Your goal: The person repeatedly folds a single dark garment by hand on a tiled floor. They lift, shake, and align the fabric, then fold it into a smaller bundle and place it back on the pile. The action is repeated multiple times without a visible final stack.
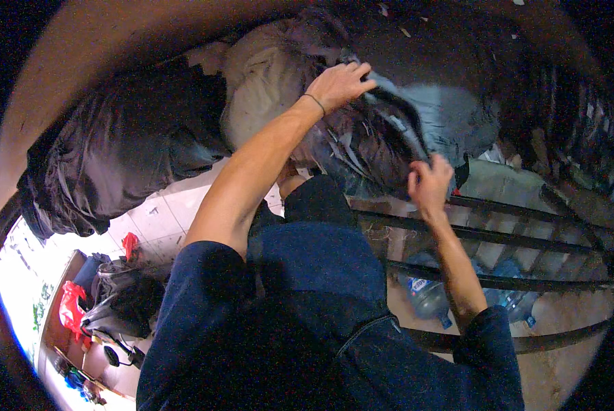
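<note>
My left hand (340,83), with a thin band at the wrist, reaches up and grips the top of a dark plastic bag (372,140) that holds grey and dark cloth. My right hand (430,181) pinches the bag's dark rim lower down on its right side. The bag rests among other full sacks above a black metal railing (498,236). My dark blue sleeves and chest fill the lower middle of the view.
A beige sack (266,82) and a large black bag (122,151) lie to the left. Behind the railing, stairs (519,192) descend, with clear water jugs (430,298) below. White floor tiles (159,219), red bags (70,308) and clutter sit at lower left.
</note>
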The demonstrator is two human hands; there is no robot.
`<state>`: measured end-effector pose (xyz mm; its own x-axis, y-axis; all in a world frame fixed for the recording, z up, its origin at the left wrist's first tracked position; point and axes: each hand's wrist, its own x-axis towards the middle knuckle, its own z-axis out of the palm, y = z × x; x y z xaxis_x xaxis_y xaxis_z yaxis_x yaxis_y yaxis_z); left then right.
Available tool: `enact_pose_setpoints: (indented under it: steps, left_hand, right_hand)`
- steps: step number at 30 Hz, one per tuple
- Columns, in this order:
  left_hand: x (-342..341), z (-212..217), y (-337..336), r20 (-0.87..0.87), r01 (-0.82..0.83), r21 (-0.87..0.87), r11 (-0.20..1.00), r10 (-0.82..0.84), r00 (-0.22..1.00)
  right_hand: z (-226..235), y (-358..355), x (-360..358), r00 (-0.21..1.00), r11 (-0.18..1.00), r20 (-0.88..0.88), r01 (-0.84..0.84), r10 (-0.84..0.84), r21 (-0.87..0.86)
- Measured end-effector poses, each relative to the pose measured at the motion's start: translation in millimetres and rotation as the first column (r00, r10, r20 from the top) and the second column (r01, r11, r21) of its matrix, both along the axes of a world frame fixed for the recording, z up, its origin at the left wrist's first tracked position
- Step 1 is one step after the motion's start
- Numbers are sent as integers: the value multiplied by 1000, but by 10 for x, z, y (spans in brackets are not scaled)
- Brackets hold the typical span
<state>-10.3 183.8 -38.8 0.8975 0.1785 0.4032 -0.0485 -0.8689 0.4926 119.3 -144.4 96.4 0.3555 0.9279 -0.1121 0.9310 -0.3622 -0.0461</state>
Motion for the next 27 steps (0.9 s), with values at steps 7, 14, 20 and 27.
enact_pose_setpoints:
  steps: [7,14,20,27]
  left_hand:
    - [39,-195,43,2,-78,-29,997,79,997]
    - [103,-81,81,-191,-102,-36,994,94,977]
    - [-145,-129,30,-261,-52,-60,997,35,965]
    - [-210,-271,-105,-206,28,-151,988,-59,977]
  right_hand:
    - [-855,-150,-368,925,926,-37,378,-377,8]
    - [-1052,114,-763,983,967,45,182,-177,-179]
    - [-1054,-60,-418,887,921,-249,362,-388,-147]
    - [-156,119,109,781,869,-422,494,-460,-35]
